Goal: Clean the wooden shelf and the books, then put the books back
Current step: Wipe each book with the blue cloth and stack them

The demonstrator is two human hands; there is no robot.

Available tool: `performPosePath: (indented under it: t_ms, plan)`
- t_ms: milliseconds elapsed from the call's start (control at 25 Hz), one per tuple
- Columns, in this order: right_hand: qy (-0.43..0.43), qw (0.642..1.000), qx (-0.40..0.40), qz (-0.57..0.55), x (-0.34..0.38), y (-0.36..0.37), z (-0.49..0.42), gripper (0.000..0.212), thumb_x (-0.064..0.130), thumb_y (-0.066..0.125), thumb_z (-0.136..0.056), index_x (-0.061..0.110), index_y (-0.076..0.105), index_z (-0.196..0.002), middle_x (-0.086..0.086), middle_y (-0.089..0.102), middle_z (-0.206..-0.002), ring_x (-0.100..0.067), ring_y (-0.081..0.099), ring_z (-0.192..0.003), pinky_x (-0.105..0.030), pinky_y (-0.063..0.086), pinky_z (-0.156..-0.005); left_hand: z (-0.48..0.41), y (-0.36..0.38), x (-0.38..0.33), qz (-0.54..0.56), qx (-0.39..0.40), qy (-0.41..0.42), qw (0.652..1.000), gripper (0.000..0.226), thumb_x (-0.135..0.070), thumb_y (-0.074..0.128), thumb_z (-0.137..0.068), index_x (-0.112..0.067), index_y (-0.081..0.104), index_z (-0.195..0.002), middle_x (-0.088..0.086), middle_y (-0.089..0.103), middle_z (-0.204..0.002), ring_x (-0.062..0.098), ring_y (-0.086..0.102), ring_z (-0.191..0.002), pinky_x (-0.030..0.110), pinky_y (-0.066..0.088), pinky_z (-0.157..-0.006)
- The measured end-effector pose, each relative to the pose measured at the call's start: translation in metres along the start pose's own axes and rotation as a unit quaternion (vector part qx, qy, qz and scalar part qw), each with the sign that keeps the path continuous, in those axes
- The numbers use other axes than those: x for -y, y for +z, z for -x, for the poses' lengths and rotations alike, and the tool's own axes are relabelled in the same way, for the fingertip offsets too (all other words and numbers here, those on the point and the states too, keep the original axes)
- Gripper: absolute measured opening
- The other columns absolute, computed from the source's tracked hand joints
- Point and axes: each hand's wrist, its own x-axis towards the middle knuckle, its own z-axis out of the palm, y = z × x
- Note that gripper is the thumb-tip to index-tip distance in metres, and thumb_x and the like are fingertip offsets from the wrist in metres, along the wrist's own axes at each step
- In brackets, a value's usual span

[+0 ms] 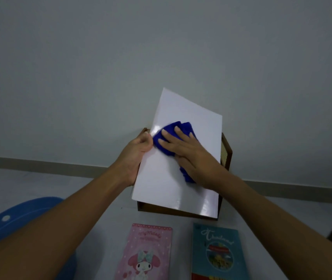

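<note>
Now left hand (137,156) grips white book (169,186), right hand (191,156) flat presses blue cloth (174,128); shelf (227,153) contents hidden.

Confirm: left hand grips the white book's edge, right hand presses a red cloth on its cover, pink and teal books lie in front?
One error: the cloth is blue, not red, as the head view shows. The rest holds: the left hand grips the white book at its edge, the right hand presses the cloth on its cover, and the pink book and teal book lie in front.
</note>
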Motion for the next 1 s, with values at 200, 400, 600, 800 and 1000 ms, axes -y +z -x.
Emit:
performPosePath:
  t_ms: [200,400,600,800,1000]
  plan:
    - [0.174,0.97,-0.169,0.015,-0.032,-0.027,0.003,0.058,0.001,0.035,-0.097,0.028,0.027,-0.147,0.01,0.018,-0.156,-0.014,0.003,-0.147,-0.041,-0.001,-0.12,-0.002,0.001,-0.006,0.003,0.026,0.002,1.0,0.023,-0.028,0.043,-0.099,-0.019,0.062,-0.109,0.0,0.072,-0.095,0.018,0.07,-0.078,0.034,0.06,-0.065]
    - [0.199,0.974,-0.109,0.014,-0.016,-0.014,0.007,0.058,0.002,0.032,-0.1,0.022,0.014,-0.151,0.008,0.005,-0.159,-0.014,-0.009,-0.146,-0.042,-0.004,-0.12,-0.002,0.012,-0.001,-0.002,0.021,0.002,1.0,0.036,-0.024,0.047,-0.097,-0.007,0.049,-0.128,0.011,0.062,-0.11,0.024,0.063,-0.086,0.039,0.056,-0.074]
    - [0.031,0.999,-0.02,-0.02,0.0,0.01,0.019,0.054,0.01,0.031,-0.1,0.03,0.017,-0.148,0.019,0.007,-0.154,-0.005,-0.008,-0.145,-0.028,-0.008,-0.119,-0.002,0.015,-0.001,0.019,0.002,0.023,1.0,0.02,-0.027,0.045,-0.098,-0.018,0.059,-0.108,0.008,0.068,-0.098,0.023,0.066,-0.081,0.041,0.056,-0.074]
    - [0.117,0.988,-0.081,-0.06,-0.023,0.005,0.041,0.056,0.001,0.033,-0.1,0.036,0.02,-0.143,0.02,0.009,-0.153,0.002,-0.007,-0.142,-0.013,-0.012,-0.112,-0.002,0.011,-0.004,0.011,-0.007,0.032,0.999,0.018,-0.026,0.044,-0.099,-0.024,0.062,-0.1,-0.002,0.071,-0.086,0.016,0.07,-0.071,0.033,0.06,-0.06]
    - [0.205,0.958,-0.155,-0.127,-0.021,0.016,0.048,0.055,-0.002,0.033,-0.1,0.033,0.02,-0.14,0.023,0.006,-0.149,-0.002,-0.007,-0.141,-0.04,0.0,-0.121,-0.004,0.011,-0.006,0.018,-0.011,0.046,0.999,0.019,-0.026,0.043,-0.099,-0.024,0.061,-0.1,0.0,0.069,-0.093,0.02,0.067,-0.079,0.036,0.058,-0.065]
